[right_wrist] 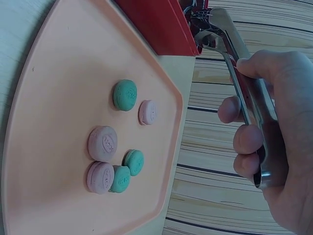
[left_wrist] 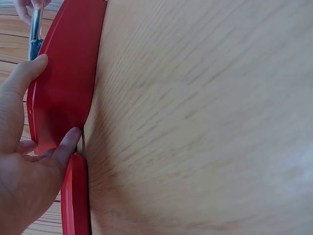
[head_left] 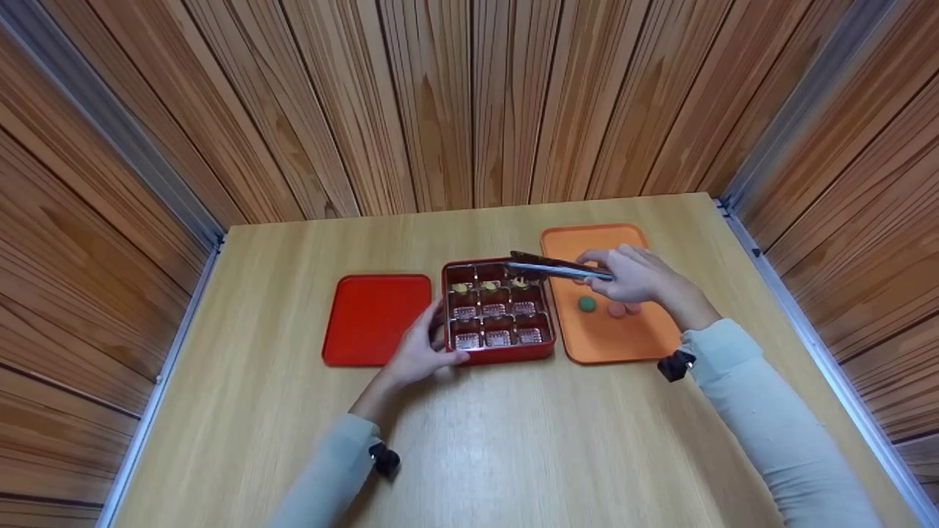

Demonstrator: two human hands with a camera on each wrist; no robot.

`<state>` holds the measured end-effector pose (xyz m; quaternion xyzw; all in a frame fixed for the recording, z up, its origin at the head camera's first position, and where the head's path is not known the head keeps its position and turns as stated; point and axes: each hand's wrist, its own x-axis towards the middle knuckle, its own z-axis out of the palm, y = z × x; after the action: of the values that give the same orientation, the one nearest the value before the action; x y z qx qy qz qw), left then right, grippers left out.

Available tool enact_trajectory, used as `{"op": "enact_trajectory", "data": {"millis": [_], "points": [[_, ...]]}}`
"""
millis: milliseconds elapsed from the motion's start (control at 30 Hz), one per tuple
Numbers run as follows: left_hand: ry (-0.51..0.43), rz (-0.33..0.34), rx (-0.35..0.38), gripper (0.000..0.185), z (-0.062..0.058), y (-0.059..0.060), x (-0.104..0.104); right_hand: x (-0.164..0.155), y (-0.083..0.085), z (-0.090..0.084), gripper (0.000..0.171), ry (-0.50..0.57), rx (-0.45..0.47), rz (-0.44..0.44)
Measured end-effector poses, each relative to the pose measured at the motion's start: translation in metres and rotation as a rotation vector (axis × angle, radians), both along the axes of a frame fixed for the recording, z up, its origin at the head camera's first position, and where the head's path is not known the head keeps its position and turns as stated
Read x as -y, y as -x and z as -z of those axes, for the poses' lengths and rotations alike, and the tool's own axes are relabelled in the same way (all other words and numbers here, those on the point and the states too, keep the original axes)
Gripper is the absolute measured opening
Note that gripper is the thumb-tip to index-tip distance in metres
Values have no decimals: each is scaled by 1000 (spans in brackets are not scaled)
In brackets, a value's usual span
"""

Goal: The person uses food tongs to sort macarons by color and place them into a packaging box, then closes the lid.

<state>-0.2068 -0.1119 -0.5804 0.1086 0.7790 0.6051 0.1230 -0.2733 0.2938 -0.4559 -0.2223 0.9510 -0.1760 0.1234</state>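
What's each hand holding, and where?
Right hand grips metal tongs by the handle end. Left hand holds the red box at its near-left corner.

Square red compartmented box (head_left: 499, 356) with clear ribbed cups (head_left: 497, 338); flat red lid (head_left: 375, 317) at its 9 o'clock; orange plastic tray (head_left: 598, 342) at 3 o'clock carrying green macarons (right_wrist: 125, 95) and pink macarons (right_wrist: 102, 143); silver metal tongs (right_wrist: 244, 93); pale wood-grain table (head_left: 513, 440); striped brown plank walls (head_left: 469, 95); light grey sleeves (head_left: 763, 411)
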Motion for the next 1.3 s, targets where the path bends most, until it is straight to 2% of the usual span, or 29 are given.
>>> {"op": "enact_trajectory", "data": {"millis": [100,333,500,733,1067,1300], "points": [[-1,-5,12,120,0,-1,0,-1,-1,2,43,5,-9,3],[31,-4,-27,118,0,0,1,-8,-2,6,45,19,-58,21],[59,-9,-21,119,-1,-2,1,-16,-3,10,47,35,-80,25],[48,0,-32,120,0,-1,1,-28,-6,12,47,47,-63,52],[28,-9,-33,118,-1,-1,1,-47,-9,13,51,5,-48,74],[53,-6,-18,119,-2,-2,0,-58,-12,15,48,44,-67,88]]}}
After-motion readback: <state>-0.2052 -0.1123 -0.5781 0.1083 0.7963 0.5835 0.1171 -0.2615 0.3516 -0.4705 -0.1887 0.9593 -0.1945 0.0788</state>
